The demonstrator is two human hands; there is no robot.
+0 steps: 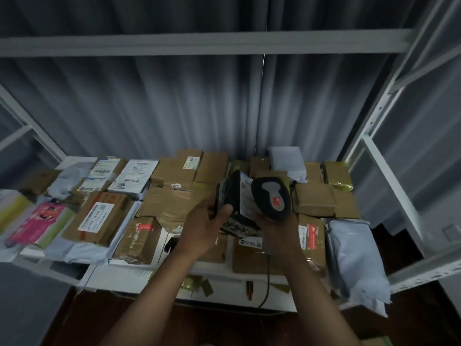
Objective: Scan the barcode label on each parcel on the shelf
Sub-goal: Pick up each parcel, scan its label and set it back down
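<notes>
My left hand [204, 227] grips a small black parcel [235, 198] lifted off the shelf, thumb on its near face. A white barcode label [245, 196] on the parcel's right side faces the scanner. My right hand [283, 227] holds a black handheld scanner [272, 198] with a grey top and a red button, its head right beside the label. The scanner's cable [268, 278] hangs down past the shelf edge. Many more parcels lie on the white shelf [119, 275]: brown cardboard boxes [174, 171], grey mailer bags [354, 253] and a labelled box [98, 218].
A pink and green packet [42, 223] lies at the left end. White metal uprights [389, 151] frame the shelf, with a crossbar [199, 43] above. A grey curtain [174, 108] hangs behind. Dark floor [224, 325] shows below the shelf.
</notes>
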